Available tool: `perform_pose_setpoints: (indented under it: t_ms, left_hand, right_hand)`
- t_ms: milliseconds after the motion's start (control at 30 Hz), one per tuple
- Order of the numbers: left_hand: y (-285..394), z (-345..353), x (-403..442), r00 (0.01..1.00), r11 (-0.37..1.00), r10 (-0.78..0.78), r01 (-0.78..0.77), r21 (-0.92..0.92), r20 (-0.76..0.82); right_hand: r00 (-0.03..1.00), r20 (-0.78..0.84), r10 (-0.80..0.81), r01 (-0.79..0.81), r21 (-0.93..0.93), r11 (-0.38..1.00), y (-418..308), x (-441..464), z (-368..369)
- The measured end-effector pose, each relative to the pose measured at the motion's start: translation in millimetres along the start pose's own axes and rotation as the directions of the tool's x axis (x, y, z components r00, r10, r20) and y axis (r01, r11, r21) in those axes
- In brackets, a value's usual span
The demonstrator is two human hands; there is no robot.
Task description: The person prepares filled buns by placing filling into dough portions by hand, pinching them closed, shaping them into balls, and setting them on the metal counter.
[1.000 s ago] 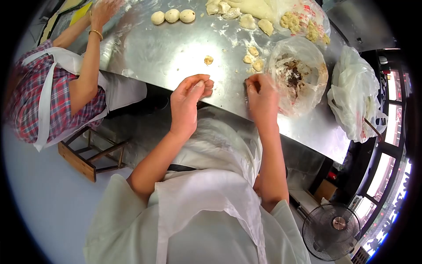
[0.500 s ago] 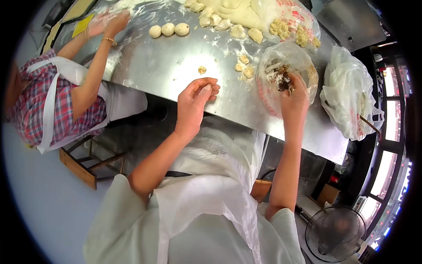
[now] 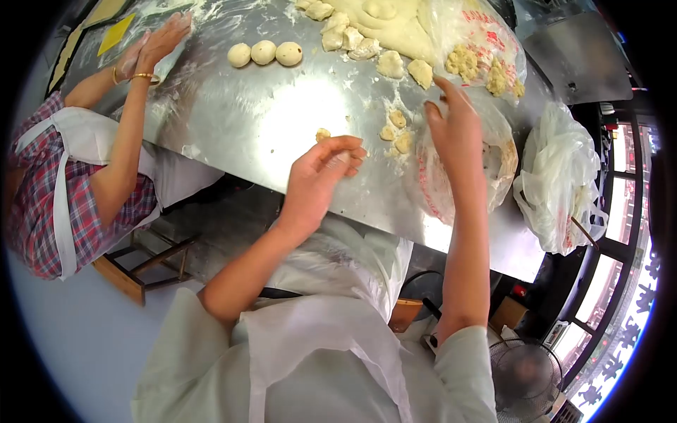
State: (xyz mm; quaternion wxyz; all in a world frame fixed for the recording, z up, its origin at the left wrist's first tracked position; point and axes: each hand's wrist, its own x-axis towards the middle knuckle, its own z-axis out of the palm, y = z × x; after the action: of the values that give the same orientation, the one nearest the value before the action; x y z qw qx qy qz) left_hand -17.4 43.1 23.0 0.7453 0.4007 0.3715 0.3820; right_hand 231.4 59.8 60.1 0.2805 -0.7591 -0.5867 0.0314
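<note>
My left hand (image 3: pixel 328 169) is over the front part of the steel table with its fingers curled in and the thumb against them. Whatever lies in that palm is hidden. Just beyond it sits a small yellowish dough bit (image 3: pixel 322 134). My right hand (image 3: pixel 455 120) reaches forward with thumb and index finger apart, holding nothing that I can see. Its index fingertip is close to a pale dough lump (image 3: pixel 420 73). Beneath that forearm stands an open plastic bag (image 3: pixel 501 141), its contents mostly covered. Several small dough pieces (image 3: pixel 398 118) lie left of the bag.
Three round dough balls (image 3: pixel 264 53) stand in a row on the steel table (image 3: pixel 233 106). A large dough sheet (image 3: pixel 395 28) and crumbly yellow clumps (image 3: pixel 462 63) are at the back. A white bag (image 3: pixel 560 169) is at right. A co-worker's hands (image 3: pixel 159 46) are at far left.
My right hand has come out of the plastic bag and moved forward to the dough lumps, its fingers now apart. My left hand stays curled, slightly lower and to the right.
</note>
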Motion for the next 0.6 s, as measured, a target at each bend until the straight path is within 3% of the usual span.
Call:
perform_pose_setpoints:
  t_ms: [100, 200, 300, 333, 400, 467, 533, 567, 600]
  left_hand:
    - [3, 8, 4, 0.996, 0.998, -0.058, 0.056, 0.029, 0.067]
    - [-1, 9, 6, 0.989, 0.994, -0.111, 0.109, 0.030, 0.093]
    - [-4, 8, 7, 0.984, 0.988, -0.151, 0.152, -0.004, 0.099]
    - [-4, 9, 8, 0.980, 0.985, -0.167, 0.171, -0.024, 0.104]
    - [-1, 14, 14, 0.975, 0.967, -0.202, 0.214, -0.139, 0.093]
    - [3, 20, 20, 0.964, 0.908, -0.257, 0.267, -0.323, 0.076]
    - [9, 20, 31, 0.942, 0.809, -0.292, 0.335, -0.484, 0.164]
    - [11, 21, 35, 0.930, 0.746, -0.302, 0.368, -0.554, 0.211]
    - [10, 20, 35, 0.932, 0.769, -0.293, 0.361, -0.527, 0.212]
  right_hand:
    - [0.991, -0.041, -0.130, 0.120, -0.196, 0.973, 14, 41, 41]
    - [0.999, 0.025, -0.036, 0.042, -0.312, 0.949, 26, 58, 62]
    - [0.999, 0.054, -0.002, 0.017, -0.274, 0.962, 31, 66, 61]
    - [0.994, 0.058, 0.088, -0.082, -0.090, 0.993, 25, 64, 56]
    - [0.961, 0.108, 0.253, -0.274, 0.273, 0.922, 12, 52, 36]
    - [0.959, 0.102, 0.265, -0.278, 0.534, 0.799, -24, 20, 15]
    - [0.946, 0.123, 0.300, -0.292, 0.725, 0.624, -57, -14, 7]
    - [0.941, 0.197, 0.274, -0.329, 0.712, 0.620, -66, -32, 8]
    - [0.930, 0.271, 0.246, -0.367, 0.696, 0.617, -71, -50, 13]
